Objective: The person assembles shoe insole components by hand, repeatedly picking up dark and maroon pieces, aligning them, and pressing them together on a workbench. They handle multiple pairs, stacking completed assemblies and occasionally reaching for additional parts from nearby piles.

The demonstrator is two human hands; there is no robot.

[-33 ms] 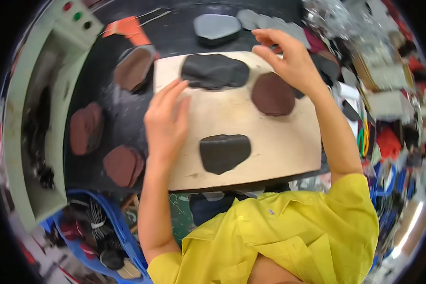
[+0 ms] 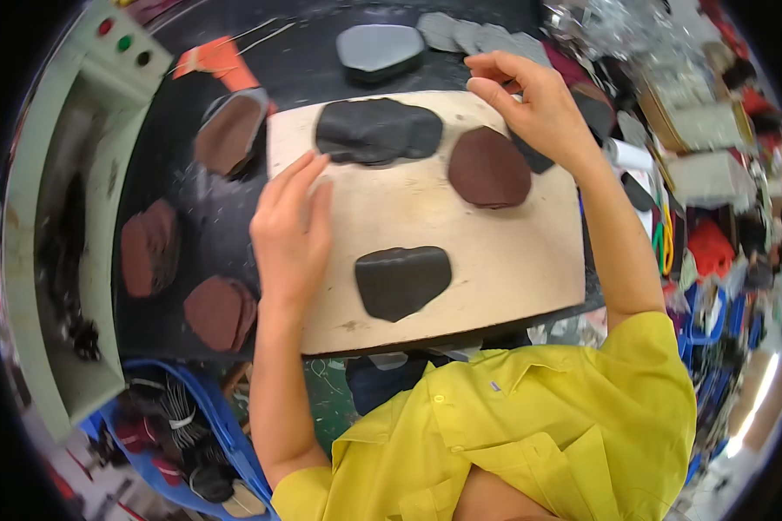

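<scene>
My left hand [image 2: 291,230] is open over the left edge of a pale board [image 2: 400,208], its fingers stretched toward a group of overlapping black leather-like pieces [image 2: 378,130]. The fingertips come up to the lower left edge of those pieces; whether they touch cannot be told. My right hand [image 2: 530,108] hovers over the board's far right corner. Its thumb and forefinger are apart, with nothing visible between them. Just below it lies a stack of maroon pieces [image 2: 490,168], and a dark piece [image 2: 532,154] is partly hidden by my wrist. Nearer me sits a single black piece [image 2: 403,282].
Maroon stacks [image 2: 220,314] and a brown-topped stack [image 2: 228,132] lie left on the black table. A grey block [image 2: 380,48] and grey pieces [image 2: 482,36] are beyond the board. A grey machine housing [image 2: 82,217] borders the left; a blue basket [image 2: 202,391] stands below.
The whole view has shifted slightly, so the board and pieces appear farther left. Against the board, my right hand has moved a little to the right. My left hand keeps its place by the black pieces.
</scene>
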